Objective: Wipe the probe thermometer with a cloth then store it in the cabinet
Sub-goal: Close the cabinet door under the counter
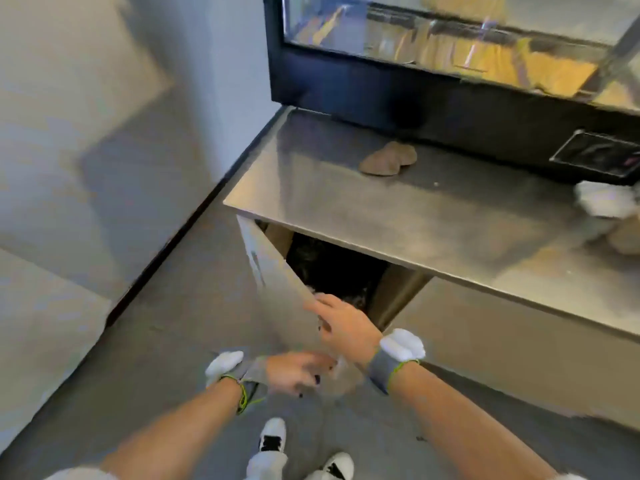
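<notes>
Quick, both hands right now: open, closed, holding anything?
Left hand: low by the cabinet door, too blurred to tell the grip or any load.
Right hand: fingers on the open door's edge, nothing else visibly held.

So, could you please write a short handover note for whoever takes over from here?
Right hand: fingers on the edge of the open cabinet door; blur hides any firm grip.
Left hand: low by the door, near something pale and blurred; possibly the thermometer, cannot confirm.
Brown cloth: lying on the steel counter, so wiping looks finished.
Cabinet interior: dark, contents unreadable.
Left: confirm the thermometer is inside, then close the door.
</notes>
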Available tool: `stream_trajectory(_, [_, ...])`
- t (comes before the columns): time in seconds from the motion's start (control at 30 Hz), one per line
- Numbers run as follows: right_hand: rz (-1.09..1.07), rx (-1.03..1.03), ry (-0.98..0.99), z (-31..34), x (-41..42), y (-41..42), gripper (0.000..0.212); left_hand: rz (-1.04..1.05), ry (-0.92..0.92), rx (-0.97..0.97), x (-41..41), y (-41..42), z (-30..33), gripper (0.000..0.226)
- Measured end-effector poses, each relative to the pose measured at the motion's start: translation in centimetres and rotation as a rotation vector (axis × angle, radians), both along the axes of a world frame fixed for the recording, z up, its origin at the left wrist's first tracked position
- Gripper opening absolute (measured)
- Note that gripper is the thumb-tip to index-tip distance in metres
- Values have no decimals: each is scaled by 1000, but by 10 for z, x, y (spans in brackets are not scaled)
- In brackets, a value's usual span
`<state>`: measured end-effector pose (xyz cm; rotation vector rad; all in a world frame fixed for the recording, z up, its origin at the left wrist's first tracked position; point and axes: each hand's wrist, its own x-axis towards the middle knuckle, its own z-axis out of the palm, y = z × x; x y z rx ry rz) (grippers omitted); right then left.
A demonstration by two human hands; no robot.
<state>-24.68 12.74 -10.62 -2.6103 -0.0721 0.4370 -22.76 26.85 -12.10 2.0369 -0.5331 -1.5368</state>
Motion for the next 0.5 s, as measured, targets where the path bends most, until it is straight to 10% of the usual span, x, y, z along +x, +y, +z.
stream_trajectory(0.5, [-733,-132,349,22,-67,-68,43,-264,-391,-145,74,-90,5,42])
